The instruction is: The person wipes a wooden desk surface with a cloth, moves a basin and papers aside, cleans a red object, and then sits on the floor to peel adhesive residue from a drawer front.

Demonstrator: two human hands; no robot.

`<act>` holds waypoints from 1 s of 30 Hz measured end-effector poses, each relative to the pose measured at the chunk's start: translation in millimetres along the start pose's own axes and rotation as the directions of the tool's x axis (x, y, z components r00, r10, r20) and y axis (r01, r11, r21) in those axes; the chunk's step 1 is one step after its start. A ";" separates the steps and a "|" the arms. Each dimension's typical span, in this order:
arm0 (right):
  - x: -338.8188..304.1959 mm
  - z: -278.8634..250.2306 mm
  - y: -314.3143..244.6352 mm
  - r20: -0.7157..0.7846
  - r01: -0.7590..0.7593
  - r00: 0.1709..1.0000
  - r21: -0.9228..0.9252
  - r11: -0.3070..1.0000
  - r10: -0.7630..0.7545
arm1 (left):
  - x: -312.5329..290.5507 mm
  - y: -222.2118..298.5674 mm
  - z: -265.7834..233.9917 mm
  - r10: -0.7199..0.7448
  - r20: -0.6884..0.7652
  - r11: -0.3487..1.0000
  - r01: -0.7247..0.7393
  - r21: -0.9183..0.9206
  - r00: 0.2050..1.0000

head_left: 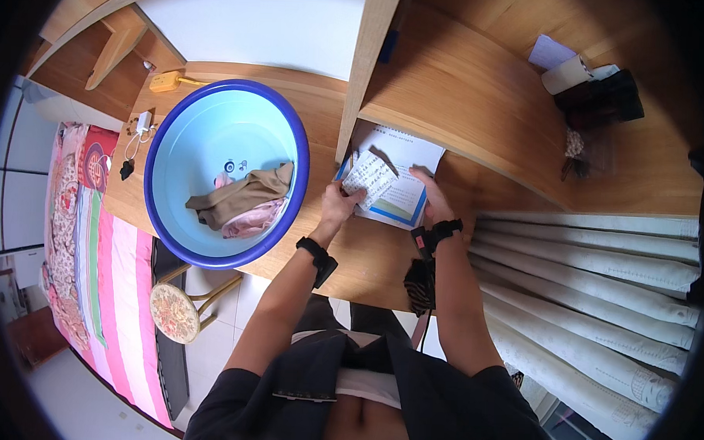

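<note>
The left hand [342, 203] pinches a handwritten sheet [372, 179], the right hand [435, 198] spread against a booklet [418, 152], right of the washbasin [199, 145].

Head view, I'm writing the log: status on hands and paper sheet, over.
Left hand gripping written paper sheet over blue-edged booklet. Right hand at booklet's right edge. Blue basin left, not in the way.

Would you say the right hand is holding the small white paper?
No, the small white paper is gripped by the left hand instead.
</note>
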State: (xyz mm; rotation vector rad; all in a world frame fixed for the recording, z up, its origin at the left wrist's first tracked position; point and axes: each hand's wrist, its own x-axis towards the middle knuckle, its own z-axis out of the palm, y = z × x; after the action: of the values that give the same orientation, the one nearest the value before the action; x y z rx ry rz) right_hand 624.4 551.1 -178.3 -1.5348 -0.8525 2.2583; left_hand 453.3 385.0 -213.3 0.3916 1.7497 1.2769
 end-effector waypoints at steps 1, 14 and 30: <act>-2.6 2.3 -1.7 0.119 -0.038 0.992 0.076 0.996 0.029 | -2.6 2.3 -2.6 -0.014 0.051 0.995 0.019 -0.094 0.999; -117.7 -28.4 103.4 -0.125 0.481 0.871 0.030 0.876 -0.475 | -131.8 -11.3 -40.8 0.006 0.444 0.987 0.064 -0.144 0.896; -214.6 -21.6 200.4 -0.259 0.695 0.538 -0.402 0.596 -0.802 | -125.3 10.5 17.1 0.098 -0.395 0.848 -0.285 -0.447 0.913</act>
State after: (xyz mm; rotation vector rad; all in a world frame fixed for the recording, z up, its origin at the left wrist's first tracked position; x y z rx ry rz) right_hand 748.2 285.9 -145.7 -1.2762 -1.3674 1.1551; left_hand 532.1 312.5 -145.1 0.0307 1.6093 1.9894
